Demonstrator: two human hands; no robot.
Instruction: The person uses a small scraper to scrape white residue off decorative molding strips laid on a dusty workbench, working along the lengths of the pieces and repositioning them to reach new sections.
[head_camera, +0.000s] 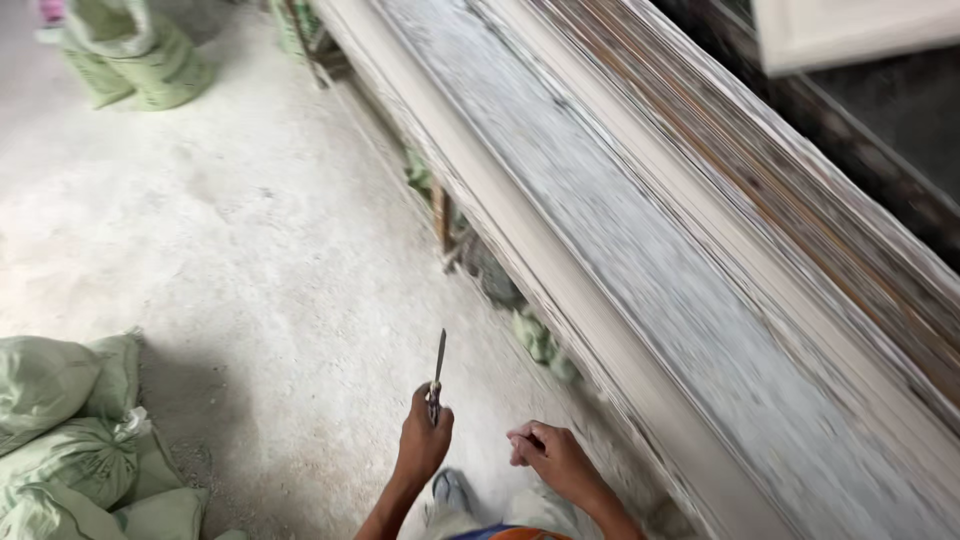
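Left hand (424, 440) is wrapped tight around the handle of a thin blade (438, 362), fingers curled all the way shut on it, and the blade sticks straight up and away from the body, over the floor (250, 250). Looks like a narrow scraper or knife, but it's so slim and seen so edge-on that I can't say which. Right hand (550, 458) is just beside the left one, fingers bent in and pinched loosely together, thumb against the fingertips; can't tell if there's anything tiny between them, nothing obvious shows. It's near the lower edge of the long bench (640, 260) but not touching it. That bench runs diagonally from the top middle to the bottom right, pale and dusty on top, with a raised lip along the near side and a brownish streaked strip on the far side. The whole surface is smeared with motion blur, so any detail on it is lost. Under the bench there are greenish lumps and a wooden leg, mostly in shadow. Green sacks (70, 430) are piled at the bottom left, cut off by the frame, and more sacks (140, 55) stand at the top left. Both forearms get cropped at the bottom edge, and a dusty shoe (452, 490) peeks out between them.
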